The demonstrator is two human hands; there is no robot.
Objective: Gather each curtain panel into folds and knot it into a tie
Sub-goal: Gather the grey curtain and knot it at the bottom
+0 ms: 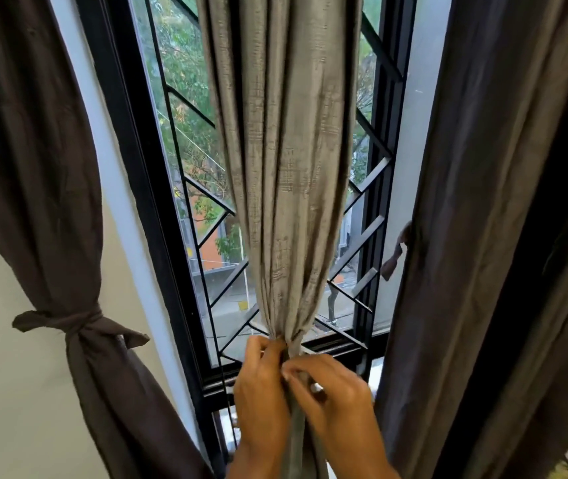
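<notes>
A grey-beige curtain panel (286,160) hangs in the middle of the window, gathered into folds that narrow to a bunch near the sill. My left hand (262,388) grips the bunch from the left, fingers curled at the gather. My right hand (331,392) holds the same bunch from the right, thumb and fingers pinching the fabric just below the gather. The panel's lower end drops between my wrists and out of view. A dark brown curtain panel (34,167) at the left is tied with a knot (82,323). Another dark brown panel (490,236) hangs loose at the right.
A black window frame (137,167) with a diagonal metal grille (206,202) stands behind the curtains; trees and a street show outside. A pale wall (6,375) lies at the lower left. A small fabric tie end (396,254) sticks out beside the right panel.
</notes>
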